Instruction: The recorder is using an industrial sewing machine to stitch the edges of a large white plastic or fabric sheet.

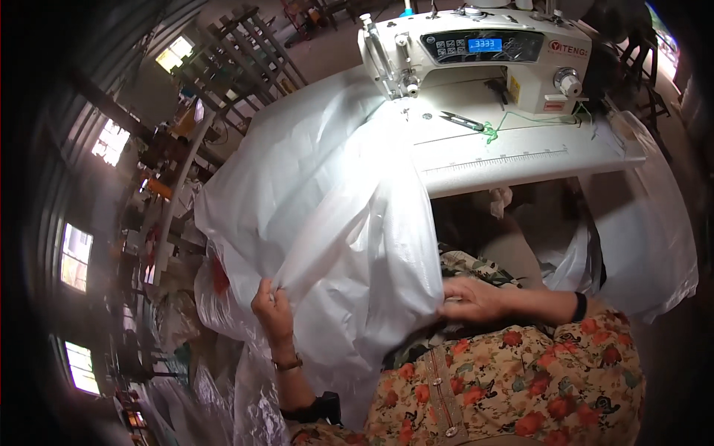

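Observation:
A large white plastic-like sheet hangs in folds from the sewing machine down to my lap. Its upper part lies under the machine's needle area, in bright glare that hides the detail there. My left hand pinches the sheet's left side, fingers closed on a fold. At the sheet's right edge is my right hand, its fingers bent against the material and slightly blurred. Whether they grip the edge is unclear.
Thread snips and tangled green thread lie on the white machine bed, beside a printed ruler scale. More clear-white sheeting hangs at the right. Crumpled clear plastic lies at lower left. Metal racks stand beyond.

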The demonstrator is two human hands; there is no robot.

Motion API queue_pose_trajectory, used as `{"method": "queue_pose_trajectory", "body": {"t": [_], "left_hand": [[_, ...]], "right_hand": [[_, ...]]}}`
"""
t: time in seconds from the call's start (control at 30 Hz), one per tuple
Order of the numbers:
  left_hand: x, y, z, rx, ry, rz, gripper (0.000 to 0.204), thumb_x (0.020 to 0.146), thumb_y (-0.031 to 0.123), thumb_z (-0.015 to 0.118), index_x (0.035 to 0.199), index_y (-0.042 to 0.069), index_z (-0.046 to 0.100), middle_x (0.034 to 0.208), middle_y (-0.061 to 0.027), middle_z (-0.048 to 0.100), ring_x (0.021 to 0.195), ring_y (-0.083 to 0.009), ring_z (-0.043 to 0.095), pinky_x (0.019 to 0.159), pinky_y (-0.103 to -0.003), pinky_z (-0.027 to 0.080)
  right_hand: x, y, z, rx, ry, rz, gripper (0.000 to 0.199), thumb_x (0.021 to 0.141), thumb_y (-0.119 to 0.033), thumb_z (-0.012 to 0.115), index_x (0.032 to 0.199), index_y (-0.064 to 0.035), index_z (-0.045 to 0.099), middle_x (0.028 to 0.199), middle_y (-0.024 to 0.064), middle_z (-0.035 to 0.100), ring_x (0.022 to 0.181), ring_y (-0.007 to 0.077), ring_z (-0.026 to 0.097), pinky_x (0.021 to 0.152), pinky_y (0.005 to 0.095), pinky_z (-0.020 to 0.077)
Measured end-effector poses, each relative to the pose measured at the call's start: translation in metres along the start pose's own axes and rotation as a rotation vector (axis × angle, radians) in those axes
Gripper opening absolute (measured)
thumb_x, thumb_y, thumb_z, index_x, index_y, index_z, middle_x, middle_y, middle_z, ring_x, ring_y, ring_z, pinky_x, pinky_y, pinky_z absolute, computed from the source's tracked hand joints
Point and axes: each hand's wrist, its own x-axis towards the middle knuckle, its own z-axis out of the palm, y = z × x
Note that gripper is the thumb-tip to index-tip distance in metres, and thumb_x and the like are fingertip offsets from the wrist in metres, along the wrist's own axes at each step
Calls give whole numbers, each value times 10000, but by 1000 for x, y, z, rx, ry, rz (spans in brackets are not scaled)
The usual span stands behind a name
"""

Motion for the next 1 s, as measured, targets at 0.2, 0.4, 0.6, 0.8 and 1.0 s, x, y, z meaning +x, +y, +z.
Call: {"method": "queue_pose_trajectory", "body": {"t": [0.2, 0.4, 0.6, 0.8, 1.0], "left_hand": [[2, 19, 11, 32, -129, 107, 149, 799, 23, 527, 931, -25, 577, 735, -211, 564, 662, -385, 554, 614, -430, 444], [3, 66, 7, 21, -82, 240, 91, 822, 37, 637, 897, -7, 611, 827, -146, 607, 761, -347, 590, 671, -408, 455], [3, 79, -4, -14, -113, 112, 88, 833, 45, 680, 829, -25, 628, 798, -142, 600, 729, -330, 586, 670, -388, 461], [26, 58, -3, 58, -17, 210, 90, 831, 51, 695, 852, -22, 646, 799, -143, 612, 733, -328, 595, 666, -383, 467], [35, 60, -12, 94, -1, 267, 103, 830, 50, 703, 835, -26, 634, 781, -135, 605, 697, -307, 588, 649, -375, 465]], "right_hand": [[-11, 70, -40, 251, -54, 188, 361, 986, -340, 576, 1157, -27, 630, 1046, 45, 649, 943, 117, 612, 843, 268, 495], [13, 31, -28, 534, 165, -26, 331, 938, -214, 610, 1201, -13, 614, 1112, 57, 653, 1000, 123, 609, 926, 283, 478], [-5, 63, -23, 139, -230, 122, 301, 937, -172, 636, 1150, 37, 670, 1161, 99, 678, 1068, 152, 601, 955, 299, 466], [-9, -11, 3, -298, -314, -13, 283, 951, -219, 572, 1031, 33, 674, 1035, 137, 698, 945, 221, 649, 865, 358, 489], [-72, -32, -46, -166, 106, 46, 230, 908, -157, 561, 940, 46, 664, 755, 45, 644, 722, 117, 625, 625, 306, 493]]}}
